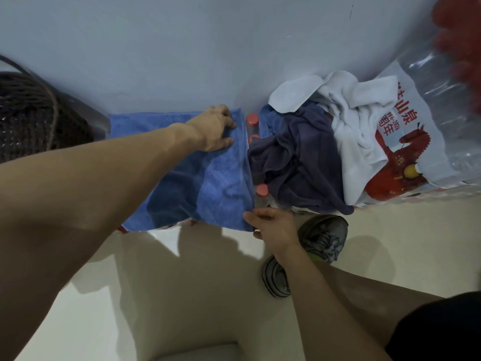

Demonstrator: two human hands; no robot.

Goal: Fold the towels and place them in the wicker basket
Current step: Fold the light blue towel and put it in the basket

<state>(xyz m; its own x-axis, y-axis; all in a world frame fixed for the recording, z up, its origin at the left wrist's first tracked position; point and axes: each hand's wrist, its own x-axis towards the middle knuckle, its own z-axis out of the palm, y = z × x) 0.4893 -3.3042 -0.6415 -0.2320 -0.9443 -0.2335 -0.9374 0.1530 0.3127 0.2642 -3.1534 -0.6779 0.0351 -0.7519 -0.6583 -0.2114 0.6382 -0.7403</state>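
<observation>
Early in the task, by the look of it. Blue towel spread flat over a pack of red-capped bottles, far right corner under the left hand (fingers pressed down on the cloth), near right corner pinched by the right hand. Probably squaring up for a fold. Left undone: dark grey towel and white towel heaped in a pile just beside. Wicker basket at far left, contents not visible.
</observation>
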